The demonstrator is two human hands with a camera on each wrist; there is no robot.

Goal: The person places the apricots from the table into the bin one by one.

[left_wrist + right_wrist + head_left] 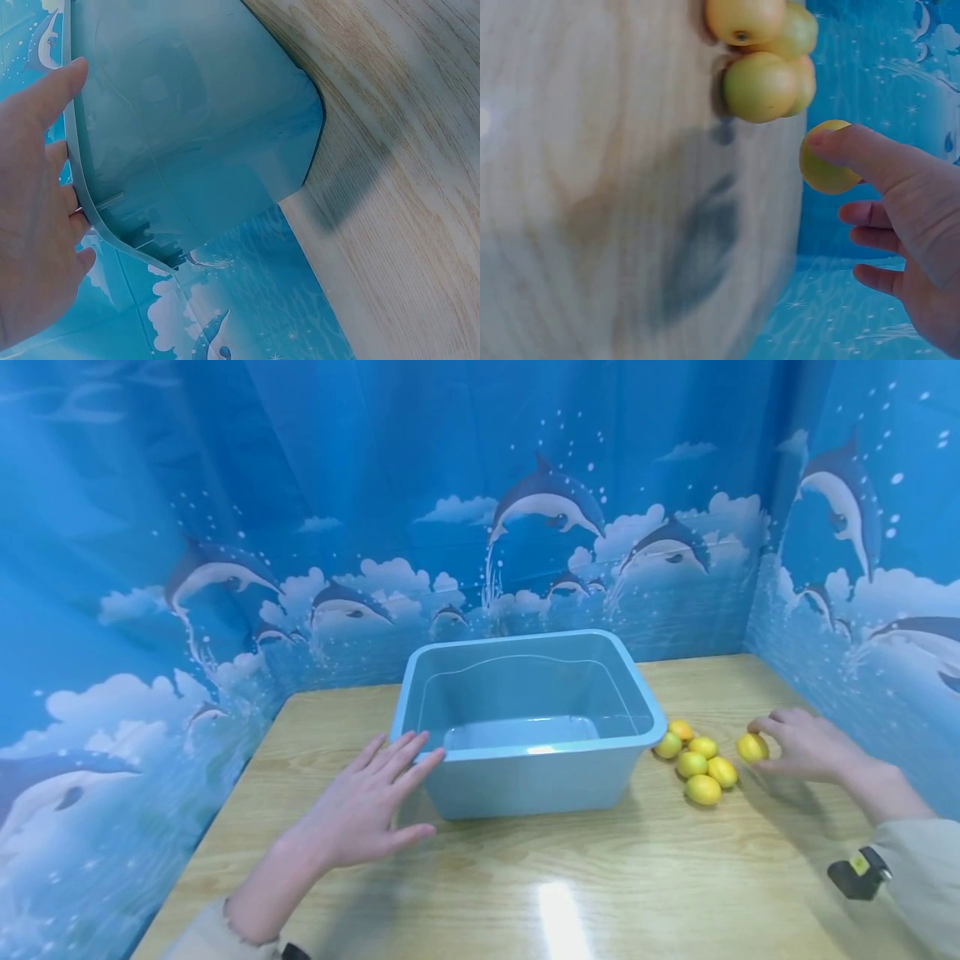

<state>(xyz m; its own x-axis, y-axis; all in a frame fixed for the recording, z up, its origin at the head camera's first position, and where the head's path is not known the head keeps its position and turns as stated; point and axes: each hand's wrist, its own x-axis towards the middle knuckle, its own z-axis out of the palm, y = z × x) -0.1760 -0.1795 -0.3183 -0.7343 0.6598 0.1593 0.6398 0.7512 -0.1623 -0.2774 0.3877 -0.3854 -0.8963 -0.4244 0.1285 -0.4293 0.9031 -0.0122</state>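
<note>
A small yellow lemon (752,747) is pinched between the thumb and fingers of my right hand (813,747). In the right wrist view the same lemon (829,161) appears apart from the wooden surface, with the thumb on its near side. Several more yellow and yellow-green lemons (703,790) lie clustered just left of that hand, against or close to the right side of a light-blue plastic bin (525,785). My left hand (367,810) is spread at the bin's front left corner, fingers straight by the rim (82,187); I cannot tell whether they touch it.
The bin stands upright, open side up, on a light wooden table (480,877). Blue curtains (420,468) printed with dolphins rise behind the table and along both its sides. A bright glare spot shows on the tabletop in front of the bin.
</note>
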